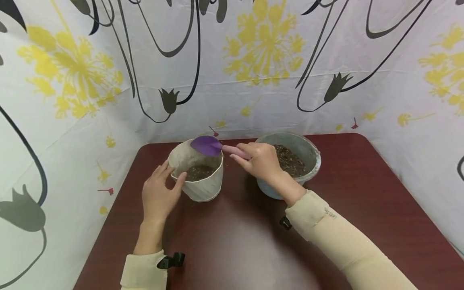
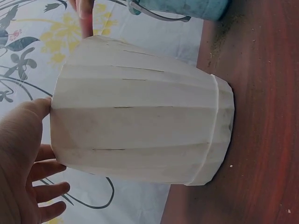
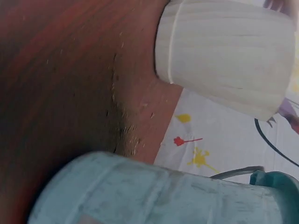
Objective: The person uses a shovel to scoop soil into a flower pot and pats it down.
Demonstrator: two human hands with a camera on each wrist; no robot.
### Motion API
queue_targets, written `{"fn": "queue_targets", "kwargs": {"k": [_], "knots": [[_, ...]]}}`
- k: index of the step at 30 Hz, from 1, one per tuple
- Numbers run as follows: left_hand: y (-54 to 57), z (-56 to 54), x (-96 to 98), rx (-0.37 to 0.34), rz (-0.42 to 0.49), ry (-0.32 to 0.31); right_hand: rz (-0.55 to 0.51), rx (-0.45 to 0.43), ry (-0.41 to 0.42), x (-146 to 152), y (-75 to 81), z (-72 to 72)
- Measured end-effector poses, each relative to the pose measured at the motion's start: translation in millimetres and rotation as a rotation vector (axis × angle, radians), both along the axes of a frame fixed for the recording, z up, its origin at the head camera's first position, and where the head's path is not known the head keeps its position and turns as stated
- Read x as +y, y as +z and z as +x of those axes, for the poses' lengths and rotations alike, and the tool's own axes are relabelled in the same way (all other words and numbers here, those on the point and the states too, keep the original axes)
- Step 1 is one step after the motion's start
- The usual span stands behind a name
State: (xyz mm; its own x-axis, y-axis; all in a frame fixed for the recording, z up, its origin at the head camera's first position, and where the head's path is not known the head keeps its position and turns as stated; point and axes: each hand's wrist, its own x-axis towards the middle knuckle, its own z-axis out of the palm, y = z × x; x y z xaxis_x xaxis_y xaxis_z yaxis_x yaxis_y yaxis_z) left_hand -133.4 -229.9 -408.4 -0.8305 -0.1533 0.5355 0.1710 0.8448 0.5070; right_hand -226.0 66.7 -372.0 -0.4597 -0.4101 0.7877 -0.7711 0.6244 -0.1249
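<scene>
My right hand [image 1: 262, 160] grips the pink handle of a small garden trowel [image 1: 206, 146]. The trowel's purple blade lies over the back right rim of a white ribbed flower pot [image 1: 204, 190], which has dark soil low inside. At the pot's left and front rim, my left hand [image 1: 159, 195] rests with its thumb and fingers spread. Seen from the left wrist, the left hand [image 2: 21, 156] touches the rim with thumb and forefinger, other fingers fairly straight. Beneath my right wrist stands a blue-grey bucket [image 1: 312, 163] holding dark, crumbly soil.
Both containers stand towards the back of a dark red-brown table [image 1: 224, 241]. Behind it hangs a white cloth [image 1: 214, 72] with yellow and grey flowers. Crumbs of soil [image 3: 131, 135] lie on the table between pot and bucket. The bucket has a grey handle [image 2: 163, 16].
</scene>
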Motion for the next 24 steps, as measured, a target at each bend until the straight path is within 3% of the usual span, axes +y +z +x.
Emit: {"fn": "queue_targets", "kwargs": {"k": [5,9,16,24], "knots": [[3.0,-2.9,3.1,-0.004,-0.033,0.011,-0.212,-0.182,0.017,10.7,5.1,1.6],[6.0,-5.2,8.4,0.006,-0.047,0.008,-0.312,-0.265,0.005,22.7,10.8,3.1],[12.7,-12.9,26.2,0.029,-0.046,-0.036,-0.374,-0.327,-0.062,53.5,18.3,7.9],[19.2,-21.8,52.2,0.024,-0.079,-0.103,-0.406,-0.407,-0.152,91.9,15.1,15.9]]}}
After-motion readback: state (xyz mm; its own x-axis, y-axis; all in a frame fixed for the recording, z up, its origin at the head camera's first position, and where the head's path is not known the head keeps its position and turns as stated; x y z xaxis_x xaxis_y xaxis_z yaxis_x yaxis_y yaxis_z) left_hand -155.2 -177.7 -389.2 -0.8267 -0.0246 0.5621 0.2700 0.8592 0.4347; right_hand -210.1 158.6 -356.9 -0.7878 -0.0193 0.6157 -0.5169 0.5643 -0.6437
